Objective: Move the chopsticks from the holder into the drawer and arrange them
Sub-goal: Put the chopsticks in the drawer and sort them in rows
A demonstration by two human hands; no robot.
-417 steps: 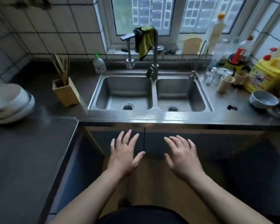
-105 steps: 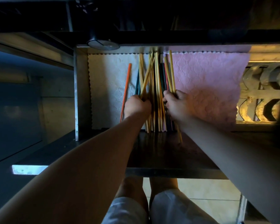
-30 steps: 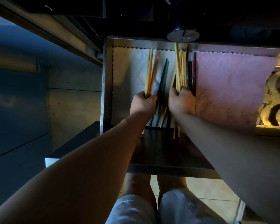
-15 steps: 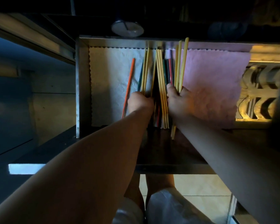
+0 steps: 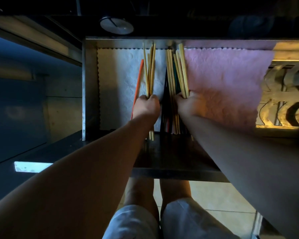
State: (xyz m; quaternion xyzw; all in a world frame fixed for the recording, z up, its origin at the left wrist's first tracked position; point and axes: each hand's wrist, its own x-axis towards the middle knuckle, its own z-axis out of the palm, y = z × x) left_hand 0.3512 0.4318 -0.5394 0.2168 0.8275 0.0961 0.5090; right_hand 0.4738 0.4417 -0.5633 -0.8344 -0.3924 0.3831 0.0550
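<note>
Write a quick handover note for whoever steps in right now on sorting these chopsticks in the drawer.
Left hand: closed on a small bundle of wooden chopsticks, over the white liner.
Right hand: closed on a larger mixed bundle at the edge of the pink liner.
One orange chopstick lies loose to the left; dark ones lie between the hands.
Done: chopsticks are in the open drawer.
Left: set the bundles down and straighten them, with the loose ones.

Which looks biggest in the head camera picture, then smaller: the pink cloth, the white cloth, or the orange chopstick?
1. Pink cloth, biggest.
2. White cloth, smaller, though hands and chopsticks hide part of it.
3. Orange chopstick, thinnest and smallest.
</note>
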